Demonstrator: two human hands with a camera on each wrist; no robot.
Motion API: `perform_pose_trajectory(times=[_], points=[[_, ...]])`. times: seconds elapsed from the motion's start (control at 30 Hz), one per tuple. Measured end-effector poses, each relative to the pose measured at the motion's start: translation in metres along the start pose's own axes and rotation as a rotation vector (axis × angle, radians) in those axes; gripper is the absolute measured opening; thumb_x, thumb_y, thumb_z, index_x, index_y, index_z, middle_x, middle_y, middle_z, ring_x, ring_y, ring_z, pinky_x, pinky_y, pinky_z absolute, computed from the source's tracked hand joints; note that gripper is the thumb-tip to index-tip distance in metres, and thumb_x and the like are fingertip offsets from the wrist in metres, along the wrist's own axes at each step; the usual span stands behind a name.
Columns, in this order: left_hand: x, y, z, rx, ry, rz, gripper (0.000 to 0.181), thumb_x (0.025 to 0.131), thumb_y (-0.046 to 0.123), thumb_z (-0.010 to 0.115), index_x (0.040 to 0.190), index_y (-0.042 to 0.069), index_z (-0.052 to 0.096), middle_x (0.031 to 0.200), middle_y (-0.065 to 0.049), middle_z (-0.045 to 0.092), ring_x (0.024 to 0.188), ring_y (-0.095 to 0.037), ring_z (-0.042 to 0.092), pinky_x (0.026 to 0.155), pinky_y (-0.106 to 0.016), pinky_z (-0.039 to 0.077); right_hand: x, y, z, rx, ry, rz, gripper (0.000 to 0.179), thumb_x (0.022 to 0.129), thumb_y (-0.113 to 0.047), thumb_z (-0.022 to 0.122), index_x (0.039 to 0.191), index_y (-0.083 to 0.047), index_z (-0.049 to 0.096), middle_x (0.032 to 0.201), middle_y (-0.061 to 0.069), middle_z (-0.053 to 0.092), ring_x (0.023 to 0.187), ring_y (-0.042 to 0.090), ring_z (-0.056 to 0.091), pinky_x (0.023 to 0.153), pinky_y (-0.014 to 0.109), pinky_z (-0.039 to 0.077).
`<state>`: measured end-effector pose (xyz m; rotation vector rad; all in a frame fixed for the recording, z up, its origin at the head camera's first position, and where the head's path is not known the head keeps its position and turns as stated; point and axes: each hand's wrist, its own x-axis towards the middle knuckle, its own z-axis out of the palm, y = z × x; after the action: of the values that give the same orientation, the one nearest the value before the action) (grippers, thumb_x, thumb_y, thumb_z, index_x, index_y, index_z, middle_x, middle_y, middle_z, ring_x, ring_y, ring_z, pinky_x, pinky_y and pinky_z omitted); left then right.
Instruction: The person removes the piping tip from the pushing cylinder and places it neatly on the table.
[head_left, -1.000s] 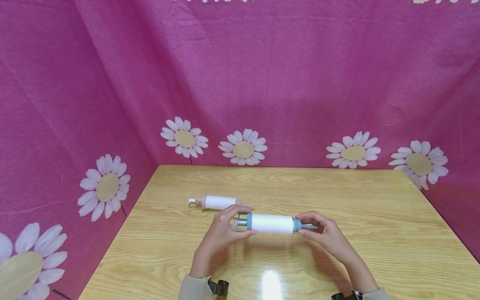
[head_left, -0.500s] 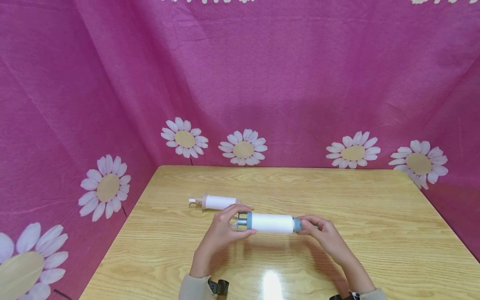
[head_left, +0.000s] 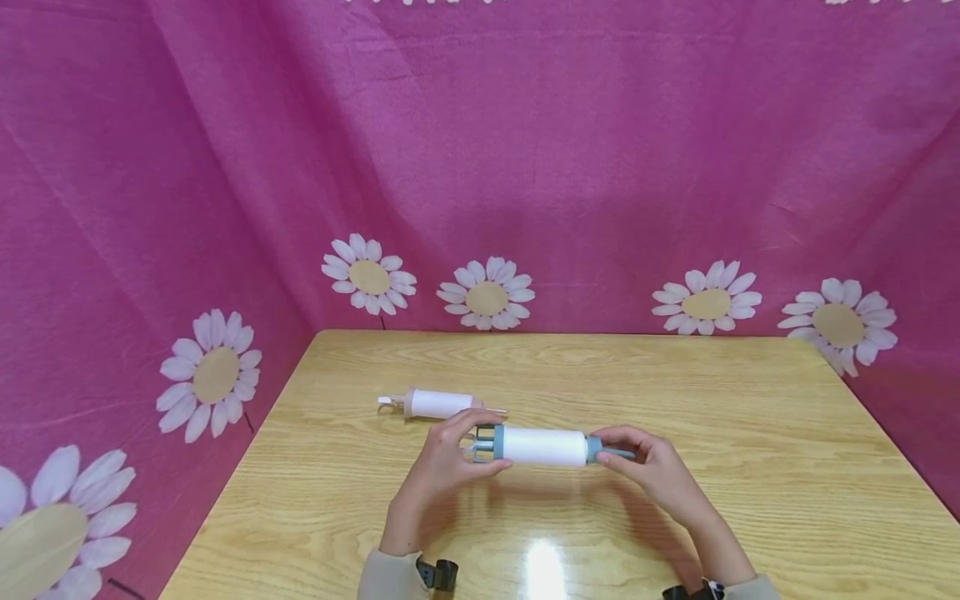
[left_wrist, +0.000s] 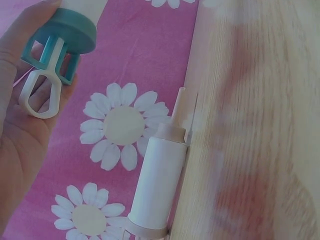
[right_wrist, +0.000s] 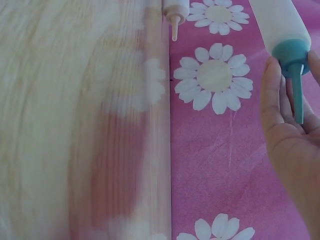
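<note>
A large syringe with a white barrel (head_left: 543, 447) lies level in both hands above the table. My left hand (head_left: 441, 454) grips its left end, thumb and fingers around the teal collar (left_wrist: 75, 31). A pale loop handle (left_wrist: 54, 102) sticks out there between teal struts. At the other end my right hand (head_left: 658, 471) pinches the teal nozzle cap (right_wrist: 292, 50) between thumb and fingers. The thin teal nozzle (right_wrist: 297, 95) points into the right palm. Behind the left hand, a second syringe (head_left: 442, 405), white with pale pink ends, lies on the table.
The wooden table (head_left: 750, 433) reaches back to a magenta cloth (head_left: 562, 167) printed with white daisies, which also hangs along both sides. A dark strap (head_left: 427, 573) with a small black device sits on the left wrist; the right wrist has a similar one.
The right thumb and fingers have shifted around the nozzle cap, covering the nozzle half a second ago and showing it again now. The left hand, the barrel and the pink syringe stay in place.
</note>
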<state>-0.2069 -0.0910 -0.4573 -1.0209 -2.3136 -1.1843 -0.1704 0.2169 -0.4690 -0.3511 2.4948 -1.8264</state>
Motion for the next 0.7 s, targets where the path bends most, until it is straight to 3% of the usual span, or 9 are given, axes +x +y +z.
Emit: perform_pose_trajectory(times=[0.23, 0.47, 0.7], points=[[-0.001, -0.0008, 0.0001, -0.024, -0.017, -0.041, 0.049, 0.07, 0.022, 0.089, 0.113, 0.012, 0.067, 0.119, -0.007, 0.071, 0.117, -0.021, 0.065, 0.101, -0.037, 0.054, -0.0012, -0.0003, -0.0019, -0.01, -0.006, -0.065, 0.035, 0.091, -0.017, 0.069, 0.121, -0.002, 0.063, 0.108, -0.02, 0.067, 0.096, 0.004, 0.064, 0.079, 0.021, 0.058], [-0.0024, -0.0008, 0.0001, -0.021, -0.007, -0.032, 0.05, 0.069, 0.02, 0.089, 0.113, 0.013, 0.067, 0.119, -0.004, 0.071, 0.12, -0.024, 0.064, 0.101, -0.038, 0.053, -0.0018, 0.0014, 0.0007, 0.023, -0.023, -0.105, 0.04, 0.093, -0.011, 0.065, 0.128, 0.005, 0.055, 0.114, -0.022, 0.064, 0.102, -0.002, 0.062, 0.082, 0.02, 0.057], [-0.0017, 0.0008, 0.0, -0.018, -0.004, -0.034, 0.05, 0.069, 0.021, 0.089, 0.113, 0.012, 0.067, 0.119, -0.002, 0.071, 0.117, -0.022, 0.066, 0.101, -0.038, 0.054, -0.001, 0.0001, 0.0056, 0.019, -0.027, 0.001, 0.031, 0.102, -0.021, 0.052, 0.12, 0.002, 0.062, 0.106, -0.012, 0.068, 0.096, 0.004, 0.065, 0.088, 0.026, 0.056]])
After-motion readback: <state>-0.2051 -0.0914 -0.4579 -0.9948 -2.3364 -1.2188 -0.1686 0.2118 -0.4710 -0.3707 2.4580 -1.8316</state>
